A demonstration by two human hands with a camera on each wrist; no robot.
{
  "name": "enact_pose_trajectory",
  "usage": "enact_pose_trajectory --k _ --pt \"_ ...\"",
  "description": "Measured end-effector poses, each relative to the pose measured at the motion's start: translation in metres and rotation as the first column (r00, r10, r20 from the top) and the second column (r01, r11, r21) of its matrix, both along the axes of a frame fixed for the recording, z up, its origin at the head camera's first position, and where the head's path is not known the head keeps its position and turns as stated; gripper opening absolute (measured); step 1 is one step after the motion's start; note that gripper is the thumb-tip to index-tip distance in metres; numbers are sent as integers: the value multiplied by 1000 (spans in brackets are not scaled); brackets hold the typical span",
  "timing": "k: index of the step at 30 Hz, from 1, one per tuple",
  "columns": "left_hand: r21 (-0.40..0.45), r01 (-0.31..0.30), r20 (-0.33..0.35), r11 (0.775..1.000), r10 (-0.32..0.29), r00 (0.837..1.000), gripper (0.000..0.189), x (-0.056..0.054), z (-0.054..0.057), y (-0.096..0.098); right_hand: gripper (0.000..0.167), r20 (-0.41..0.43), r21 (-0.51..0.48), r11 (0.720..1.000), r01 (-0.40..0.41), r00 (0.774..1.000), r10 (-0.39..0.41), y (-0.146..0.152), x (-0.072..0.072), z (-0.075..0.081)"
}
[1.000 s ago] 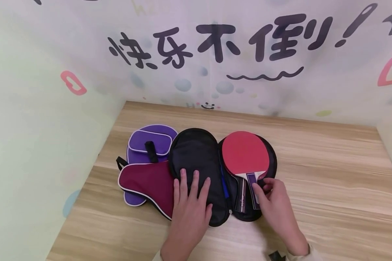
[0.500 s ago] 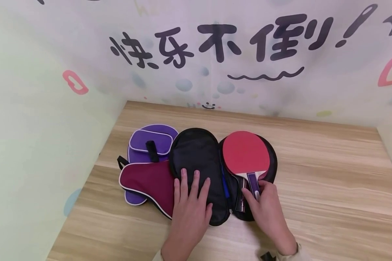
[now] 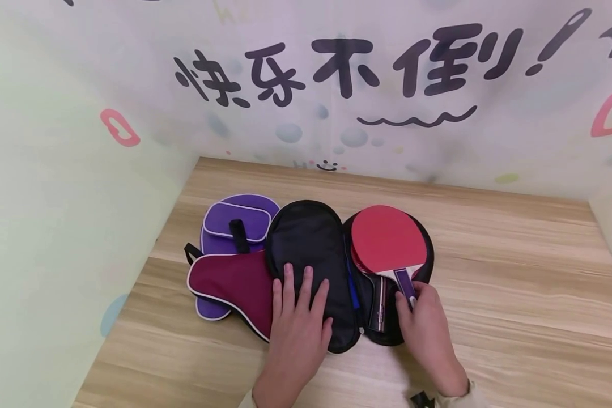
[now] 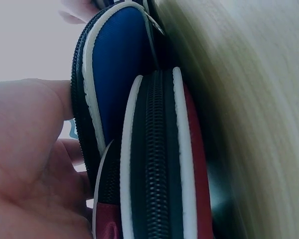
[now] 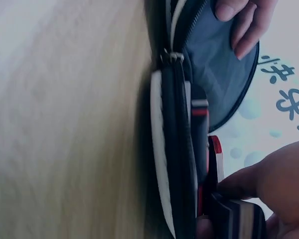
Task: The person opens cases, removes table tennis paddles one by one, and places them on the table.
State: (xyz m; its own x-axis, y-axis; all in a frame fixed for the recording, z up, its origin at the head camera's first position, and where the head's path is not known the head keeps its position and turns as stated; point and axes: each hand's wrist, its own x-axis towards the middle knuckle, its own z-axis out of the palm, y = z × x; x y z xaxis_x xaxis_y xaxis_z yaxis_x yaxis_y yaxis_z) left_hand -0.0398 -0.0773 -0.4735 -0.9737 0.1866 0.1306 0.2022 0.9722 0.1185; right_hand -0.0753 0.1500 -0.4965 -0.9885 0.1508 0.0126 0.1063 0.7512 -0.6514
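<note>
Right hand curled round its handle, the red table-tennis paddle is held over a black-handled paddle in the open case; if edges catch, both could be dragged out.

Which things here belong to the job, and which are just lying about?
In the job, apparently:
red paddle, gripped by right hand
dark-handled paddle, partly beneath it
open black case, left hand on it

Probably just lying about:
maroon case
purple case
</note>
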Motion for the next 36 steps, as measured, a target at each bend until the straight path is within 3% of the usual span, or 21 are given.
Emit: enact_pose_trajectory --k 10,14,20,25,30,36 --pt "5 -8 16 1000 8 1000 65 -2 2 -1 35 -164 -19 997 74 984 -77 22 -6 8" --pt "6 -8 11 1000 8 1000 64 -3 2 -1 36 -173 -30 988 149 973 -152 42 -13 17" --pt "9 -5 22 1000 5 1000 63 -2 3 0 42 -127 22 955 295 949 -290 95 -22 25" --pt "24 -8 27 1000 8 1000 62 -1 3 1 49 -16 70 920 385 923 -385 151 -25 27" --pt "22 -7 11 1000 7 1000 61 -1 1 2 56 97 133 903 409 901 -423 197 -32 24" --pt "15 -7 3 1000 7 1000 60 -1 2 2 58 131 154 894 420 888 -440 224 -41 14"
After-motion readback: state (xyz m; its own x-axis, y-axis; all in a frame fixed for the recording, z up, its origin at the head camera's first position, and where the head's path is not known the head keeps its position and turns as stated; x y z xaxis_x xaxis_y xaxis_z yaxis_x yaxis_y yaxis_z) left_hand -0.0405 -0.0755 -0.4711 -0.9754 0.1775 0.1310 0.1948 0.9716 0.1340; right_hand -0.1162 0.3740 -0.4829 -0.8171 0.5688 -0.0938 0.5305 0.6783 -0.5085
